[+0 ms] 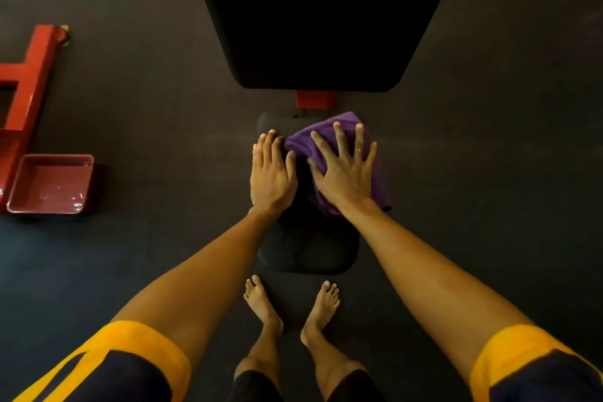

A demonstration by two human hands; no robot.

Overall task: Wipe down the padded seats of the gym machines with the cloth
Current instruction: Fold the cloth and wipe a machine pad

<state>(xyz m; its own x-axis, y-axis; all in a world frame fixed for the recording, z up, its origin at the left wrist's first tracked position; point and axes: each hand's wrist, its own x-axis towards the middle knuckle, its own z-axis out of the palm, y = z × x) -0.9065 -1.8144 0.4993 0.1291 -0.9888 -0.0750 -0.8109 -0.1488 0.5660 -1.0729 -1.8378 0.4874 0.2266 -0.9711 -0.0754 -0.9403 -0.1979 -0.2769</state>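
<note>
While flat, right hand (343, 177) on cloth (299, 146).

The cloth (326, 143) is soft purple fabric, lying on a matt black padded seat (306, 251). The red frame (29, 75) looks like glossy painted metal, the tray (49, 184) shiny plastic. The dark floor mat (146, 108) is dull and finely rough.

i count two hands: my left hand (272, 173) and my right hand (344, 170). one purple cloth (306, 143) under my right palm. two black pads: one seat pad (306, 248) beneath both hands, one back pad (319, 16) beyond my fingertips. one ring (358, 150) on my right hand. one red tray (49, 186) and one red frame (36, 68), well off to the left of my left hand. two bare feet behind my wrists: left foot (261, 303), right foot (321, 310).
</note>
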